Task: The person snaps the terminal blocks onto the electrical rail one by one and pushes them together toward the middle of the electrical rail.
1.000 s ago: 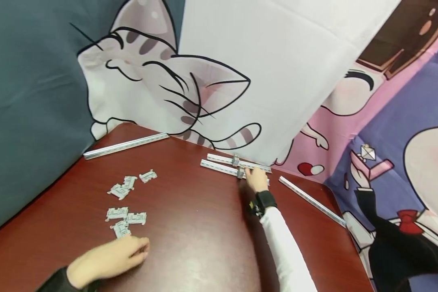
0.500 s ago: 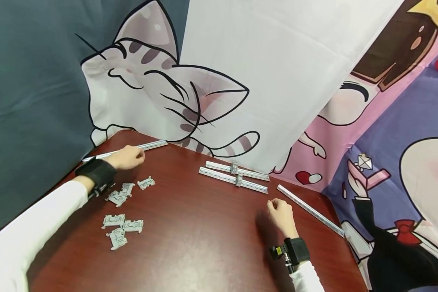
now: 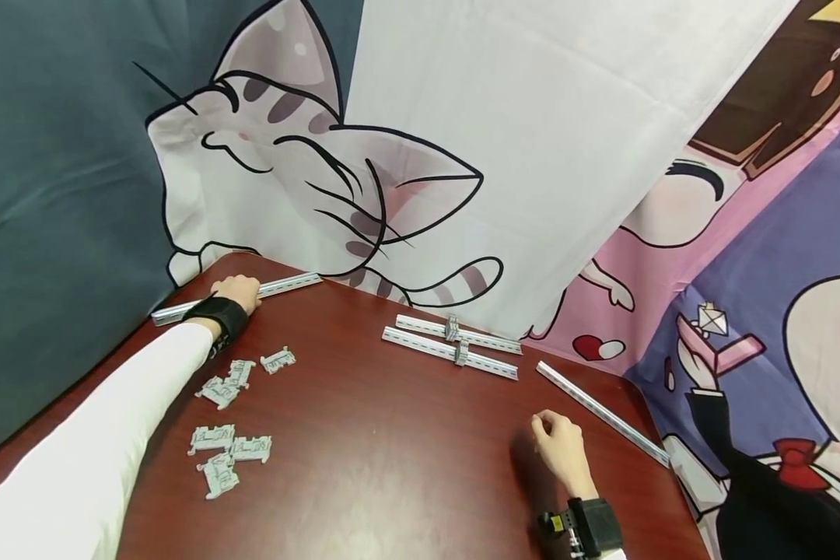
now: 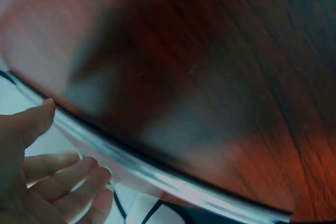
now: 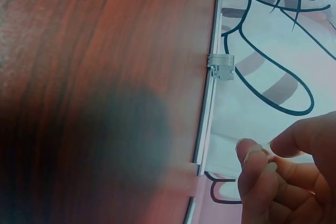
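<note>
At the table's far left lies a slotted metal DIN rail. My left hand is over its middle. In the left wrist view the thumb meets one edge of the rail; the bent fingers lie just past the other edge, with a gap between them and the thumb. Whether they touch it I cannot tell. My right hand hovers over the table's right side, loosely curled and holding nothing. Nearest to it is another rail along the right edge.
Two parallel rails lie at the back, each bearing one grey terminal block. Several loose flat terminal blocks lie on the left of the brown table. A printed cloth hangs behind the table.
My left hand has gone from the near loose blocks to the far left rail. My right hand has left the back rails and drawn back toward the near right. The rails have stayed put.
</note>
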Tool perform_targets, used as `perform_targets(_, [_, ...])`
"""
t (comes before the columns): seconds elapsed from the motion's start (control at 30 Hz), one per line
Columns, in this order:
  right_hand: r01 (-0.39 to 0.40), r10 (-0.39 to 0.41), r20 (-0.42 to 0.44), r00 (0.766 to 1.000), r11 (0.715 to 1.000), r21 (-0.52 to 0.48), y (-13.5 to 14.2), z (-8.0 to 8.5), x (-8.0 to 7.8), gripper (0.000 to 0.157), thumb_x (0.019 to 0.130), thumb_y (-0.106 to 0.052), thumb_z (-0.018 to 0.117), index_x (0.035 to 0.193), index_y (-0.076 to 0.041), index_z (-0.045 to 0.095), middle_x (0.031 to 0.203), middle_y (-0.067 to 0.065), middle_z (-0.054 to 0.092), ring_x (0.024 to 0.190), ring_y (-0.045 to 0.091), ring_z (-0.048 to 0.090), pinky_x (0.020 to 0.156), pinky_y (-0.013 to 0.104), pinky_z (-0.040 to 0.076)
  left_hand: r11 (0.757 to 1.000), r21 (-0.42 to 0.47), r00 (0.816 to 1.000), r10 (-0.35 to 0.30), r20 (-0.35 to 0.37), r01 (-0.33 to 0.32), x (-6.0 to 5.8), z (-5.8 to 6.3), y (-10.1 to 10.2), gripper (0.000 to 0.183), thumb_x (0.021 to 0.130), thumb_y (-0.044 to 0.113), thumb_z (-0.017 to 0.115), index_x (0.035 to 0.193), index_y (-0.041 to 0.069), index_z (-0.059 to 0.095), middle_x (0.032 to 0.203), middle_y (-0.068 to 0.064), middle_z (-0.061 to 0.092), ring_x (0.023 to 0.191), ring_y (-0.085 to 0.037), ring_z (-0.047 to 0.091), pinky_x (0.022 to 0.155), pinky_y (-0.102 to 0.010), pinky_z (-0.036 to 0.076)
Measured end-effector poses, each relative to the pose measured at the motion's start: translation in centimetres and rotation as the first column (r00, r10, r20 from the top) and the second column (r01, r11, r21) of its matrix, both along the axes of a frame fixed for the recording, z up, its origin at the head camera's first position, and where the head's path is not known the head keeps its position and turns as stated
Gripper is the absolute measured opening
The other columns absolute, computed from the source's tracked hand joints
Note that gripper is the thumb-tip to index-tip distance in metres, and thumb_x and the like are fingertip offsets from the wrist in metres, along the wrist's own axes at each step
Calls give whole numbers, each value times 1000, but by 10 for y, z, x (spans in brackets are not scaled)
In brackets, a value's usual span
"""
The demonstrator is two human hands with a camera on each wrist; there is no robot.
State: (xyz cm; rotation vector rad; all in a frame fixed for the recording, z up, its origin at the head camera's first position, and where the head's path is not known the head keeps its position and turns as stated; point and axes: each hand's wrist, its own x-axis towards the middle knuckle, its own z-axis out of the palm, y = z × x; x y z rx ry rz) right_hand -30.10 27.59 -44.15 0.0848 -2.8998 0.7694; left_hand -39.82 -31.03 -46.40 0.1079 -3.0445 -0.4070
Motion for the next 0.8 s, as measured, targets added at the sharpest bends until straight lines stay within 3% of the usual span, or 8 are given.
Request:
perform_targets(0.17, [10,-9,19,1000,1000,-9,3,-5,2,20,95,-16,54,88,-6,69,58,0,60,49,8,56,51,24,41,1000,-10,1000,23,-22,-23,0,-15,-1,12,88,-4,52,85,-5,64,99,-35,63,93,-55,53,82,-65,41])
perform_targets(0.5, [6,-6,1,1000,999,-44,0,-6,-2,19,94,-14,54,81,-9,67,63,1,62,50,8,55,52,23,42,999,-39,998,32,-56,-34,-1,-5,1,16,87,-7,50,87,-8,65,97,-38,59,97,-54,49,85,-63,40])
perform_targets(0.67, [-2,2,-11,1000,999,-54,-5,-8,-2,19,93,-14,55,80,-10,68,63,1,63,49,7,55,53,23,42,998,-64,1000,-11,-26,9,9,-5,4,17,88,-7,49,92,-9,66,97,-38,57,98,-54,48,85,-63,40])
perform_targets(0.8, [-18,18,0,1000,997,-70,-9,-11,0,18,94,-14,56,82,-8,68,65,3,64,50,8,55,53,23,43,997,-64,999,-42,-15,41,15,-10,5,15,89,-7,50,86,-5,65,97,-36,56,99,-53,48,83,-62,40])
